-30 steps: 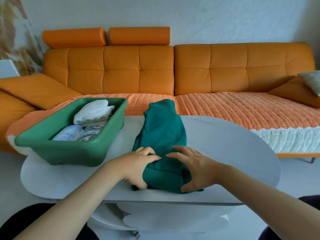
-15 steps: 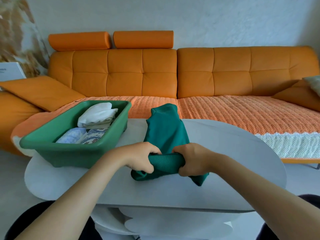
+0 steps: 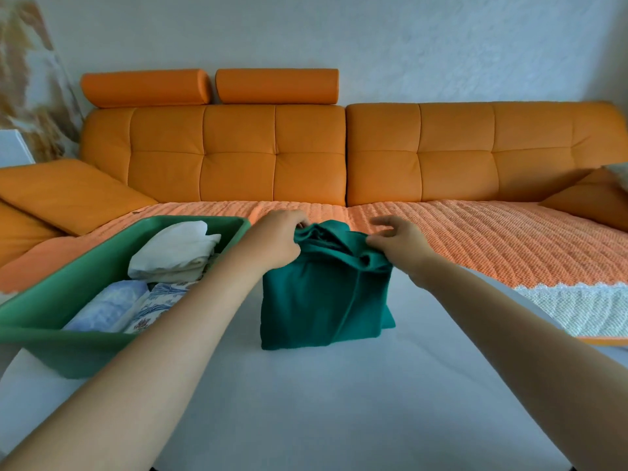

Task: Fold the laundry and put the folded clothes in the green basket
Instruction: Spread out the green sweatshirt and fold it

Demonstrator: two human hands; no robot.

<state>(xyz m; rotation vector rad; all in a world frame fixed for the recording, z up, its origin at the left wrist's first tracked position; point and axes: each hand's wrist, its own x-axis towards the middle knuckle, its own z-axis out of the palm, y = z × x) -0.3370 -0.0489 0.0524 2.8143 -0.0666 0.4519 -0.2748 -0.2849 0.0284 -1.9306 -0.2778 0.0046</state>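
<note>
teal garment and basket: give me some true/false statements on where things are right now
1. The teal garment lies folded on the white table. True.
2. The left hand and the right hand both hold the garment's far edge. True.
3. The green basket is empty. False: it holds folded clothes, a white piece and blue-patterned ones.
4. The basket stands to the right of the garment. False: it stands to its left.
</note>
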